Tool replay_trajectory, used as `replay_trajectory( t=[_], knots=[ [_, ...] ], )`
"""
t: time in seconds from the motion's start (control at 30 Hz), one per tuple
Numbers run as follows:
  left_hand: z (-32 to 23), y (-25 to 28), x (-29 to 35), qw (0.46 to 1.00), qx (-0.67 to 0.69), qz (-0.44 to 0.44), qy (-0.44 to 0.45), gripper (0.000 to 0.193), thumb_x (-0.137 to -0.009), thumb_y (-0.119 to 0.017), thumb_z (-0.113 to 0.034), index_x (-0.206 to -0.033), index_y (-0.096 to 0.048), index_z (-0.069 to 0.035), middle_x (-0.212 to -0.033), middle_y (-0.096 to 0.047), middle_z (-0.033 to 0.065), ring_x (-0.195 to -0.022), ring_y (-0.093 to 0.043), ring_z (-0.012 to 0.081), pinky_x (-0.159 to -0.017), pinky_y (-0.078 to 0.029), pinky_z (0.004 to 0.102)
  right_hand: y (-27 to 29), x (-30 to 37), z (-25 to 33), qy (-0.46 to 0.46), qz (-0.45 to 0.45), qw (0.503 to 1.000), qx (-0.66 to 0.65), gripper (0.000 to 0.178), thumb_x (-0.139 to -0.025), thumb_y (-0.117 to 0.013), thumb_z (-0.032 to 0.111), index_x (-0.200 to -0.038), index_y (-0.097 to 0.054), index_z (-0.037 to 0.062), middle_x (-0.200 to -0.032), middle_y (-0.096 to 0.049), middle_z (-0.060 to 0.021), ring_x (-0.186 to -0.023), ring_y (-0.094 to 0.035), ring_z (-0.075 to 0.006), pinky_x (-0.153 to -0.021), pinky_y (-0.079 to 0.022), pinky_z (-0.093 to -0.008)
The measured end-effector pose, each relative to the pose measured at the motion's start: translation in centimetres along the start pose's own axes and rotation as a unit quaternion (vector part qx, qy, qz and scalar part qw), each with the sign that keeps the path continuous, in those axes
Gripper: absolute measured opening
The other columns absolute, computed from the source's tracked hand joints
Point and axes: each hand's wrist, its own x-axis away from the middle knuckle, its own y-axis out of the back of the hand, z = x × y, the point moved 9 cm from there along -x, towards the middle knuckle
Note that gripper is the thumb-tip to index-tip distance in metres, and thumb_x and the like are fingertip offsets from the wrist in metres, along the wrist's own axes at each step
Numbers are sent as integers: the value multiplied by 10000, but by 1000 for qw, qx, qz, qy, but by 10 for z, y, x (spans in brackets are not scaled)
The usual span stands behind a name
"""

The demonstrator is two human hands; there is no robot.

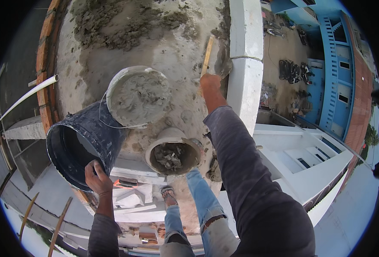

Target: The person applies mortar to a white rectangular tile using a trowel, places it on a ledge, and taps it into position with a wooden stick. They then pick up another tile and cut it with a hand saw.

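My left hand [98, 179] is at the near rim of a large dark drum [114, 128], its fingers curled over the edge. The drum leans over with its mouth toward me, and its inside is dark. My right hand [211, 82] is closed around the lower end of a wooden stick [207, 56], by the white ledge. Grey mortar hides whatever may lie beside that fist. Between my arms stand a white bucket [120, 109] with a wire handle, full of wet mortar [141, 95], and a smaller bucket [172, 136] with lumpy mortar inside.
A heap of mortar [129, 25] lies on the concrete floor ahead. A white ledge [246, 81] borders a drop to a yard with motorbikes [290, 72]. Left are a brick edge [44, 51] and a white pipe [31, 95]. White slabs [134, 201] lie near my feet.
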Motion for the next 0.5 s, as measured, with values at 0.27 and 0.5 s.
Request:
replay_trajectory(
  t=[0.27,0.5],
  knots=[
    [2,2,1,1000,-7,-14,0,299,-1043,-593,-288,-989,-714,-20,-958,-715,148,-892,-692,363,-811,-528,452,23,59,-172,22,-26,997,67,538,-1044,-575,306,-1378,-398,-77,-1359,-601,-377,-1233,-648,-507,-1032,-549,-574],
    [4,3,-1,998,-58,-3,39,434,-1029,-596,-441,-1030,-746,-35,-1014,-757,180,-955,-726,396,-837,-541,495,36,76,-303,110,-62,987,98,533,-1021,-570,359,-1303,-441,-75,-1239,-651,-412,-1159,-670,-546,-1017,-541,-567]
  ],
)
